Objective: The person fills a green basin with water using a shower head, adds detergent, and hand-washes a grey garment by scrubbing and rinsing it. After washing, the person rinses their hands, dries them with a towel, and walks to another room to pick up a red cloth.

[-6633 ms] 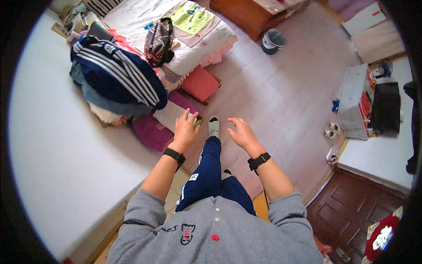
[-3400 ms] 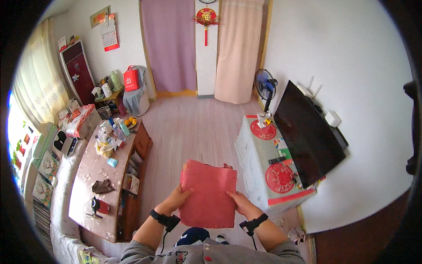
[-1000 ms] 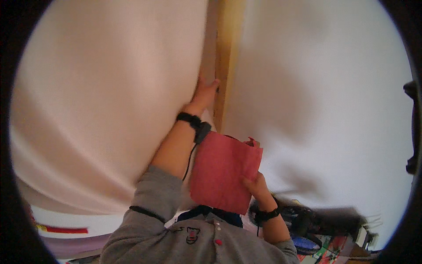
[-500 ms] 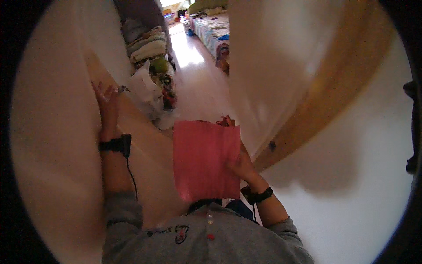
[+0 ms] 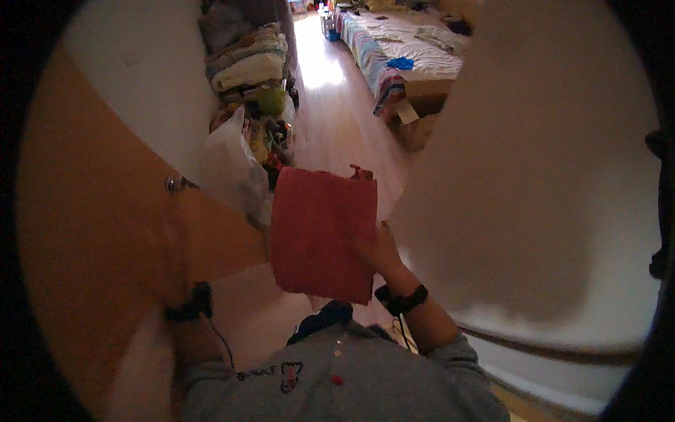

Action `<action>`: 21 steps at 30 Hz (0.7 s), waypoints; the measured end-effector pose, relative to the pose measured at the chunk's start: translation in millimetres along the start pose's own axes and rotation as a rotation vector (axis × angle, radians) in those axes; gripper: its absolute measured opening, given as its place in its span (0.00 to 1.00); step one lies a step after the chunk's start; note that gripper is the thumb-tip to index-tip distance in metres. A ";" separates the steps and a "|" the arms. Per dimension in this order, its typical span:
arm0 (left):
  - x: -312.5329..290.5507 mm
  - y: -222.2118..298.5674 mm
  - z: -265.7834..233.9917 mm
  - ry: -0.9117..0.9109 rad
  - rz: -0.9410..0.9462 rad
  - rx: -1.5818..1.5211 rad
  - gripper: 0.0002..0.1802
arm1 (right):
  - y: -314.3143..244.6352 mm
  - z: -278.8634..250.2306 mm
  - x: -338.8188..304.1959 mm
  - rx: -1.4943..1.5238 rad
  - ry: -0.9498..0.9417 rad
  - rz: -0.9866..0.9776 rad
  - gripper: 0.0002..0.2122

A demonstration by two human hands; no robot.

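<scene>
My right hand (image 5: 378, 252) grips the right edge of a flat red rectangular piece (image 5: 316, 235) with a cloth-like surface. It hangs in front of my chest, with a small ragged bit sticking up at its top right corner. Whether it is folded cloth or a bag, I cannot tell. At the left, my left hand (image 5: 167, 239) is dim and smeared by motion against a brown wooden door (image 5: 91, 218), below its metal handle (image 5: 176, 184). The fingers of that hand cannot be made out. Both wrists wear black straps with cables.
Beyond the doorway, a wooden floor (image 5: 337, 119) runs toward a bright patch. Left of it are stacked folded bedding (image 5: 249, 70) and a white plastic bag (image 5: 232, 158). A bed (image 5: 422, 53) and an open cardboard box (image 5: 422, 123) lie beyond the pale wall (image 5: 520, 190) on the right.
The view has shifted forward through the doorway, showing more of the bed and the box. My left hand has dropped lower against the door. The red piece stays in my right hand.
</scene>
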State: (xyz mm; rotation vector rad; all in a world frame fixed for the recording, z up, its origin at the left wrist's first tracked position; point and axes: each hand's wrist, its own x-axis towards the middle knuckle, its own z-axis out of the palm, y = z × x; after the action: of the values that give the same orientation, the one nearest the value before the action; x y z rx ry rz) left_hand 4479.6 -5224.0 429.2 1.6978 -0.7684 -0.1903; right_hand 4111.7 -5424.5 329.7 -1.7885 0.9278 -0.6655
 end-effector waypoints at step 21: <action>394.8 -151.1 425.3 -0.598 -0.991 -0.569 0.42 | 95.6 -15.8 602.2 0.495 -0.257 0.307 0.21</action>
State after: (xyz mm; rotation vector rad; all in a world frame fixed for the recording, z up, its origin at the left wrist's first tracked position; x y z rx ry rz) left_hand 4623.8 -5785.7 276.7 1.3239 -0.1674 -1.5000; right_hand 4407.8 -5953.9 265.2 -1.2259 0.7597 -0.4099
